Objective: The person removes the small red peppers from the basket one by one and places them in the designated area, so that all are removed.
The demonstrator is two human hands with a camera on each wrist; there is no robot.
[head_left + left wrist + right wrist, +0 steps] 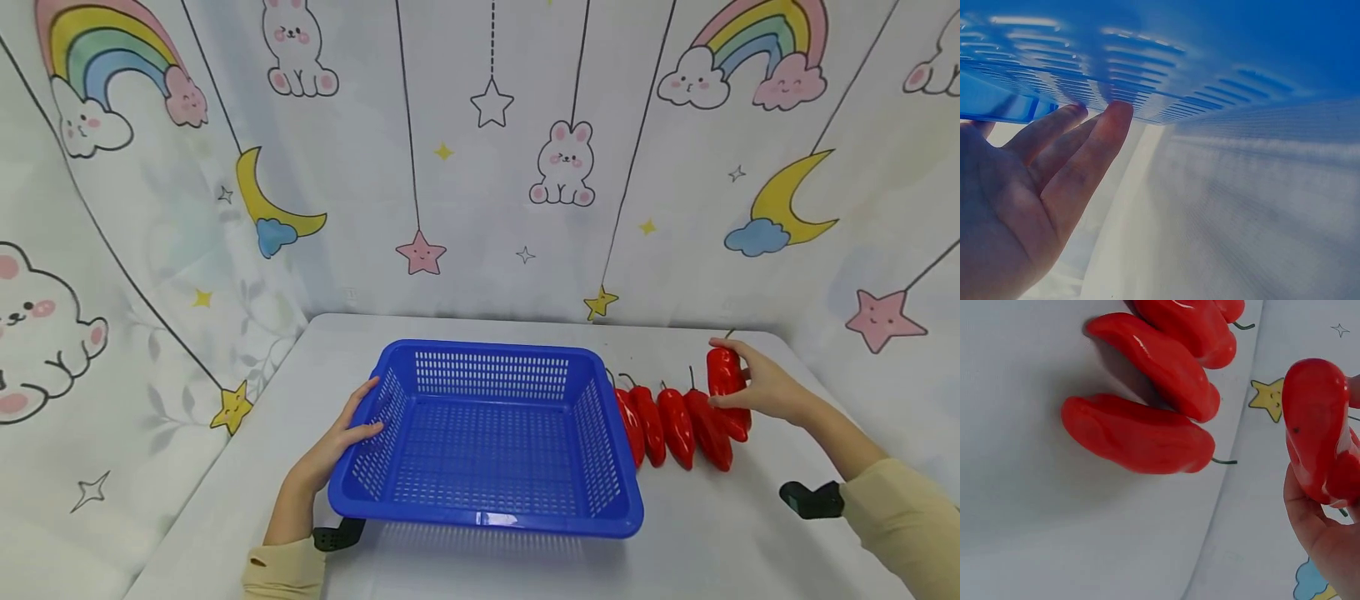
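Note:
My left hand (330,446) grips the left rim of a blue plastic basket (487,518), thumb over the rim. In the left wrist view, its fingers (1088,165) lie against the slotted outer wall (1141,69). On the right, my right hand (772,387) holds a red pepper (723,371) between thumb and fingers, raised over the others. Up close in the right wrist view, the held pepper (1315,419) is glossy and plump, partly hiding the fingers. Several more red peppers (677,427) with thin green stems lie in a row by the basket's right side.
The white table (750,533) runs back to a cloth backdrop (480,208) printed with bears, moons and stars. Loose peppers (1138,434) lie side by side below the right hand. The basket's right rim overlaps the leftmost pepper (628,423) in the head view.

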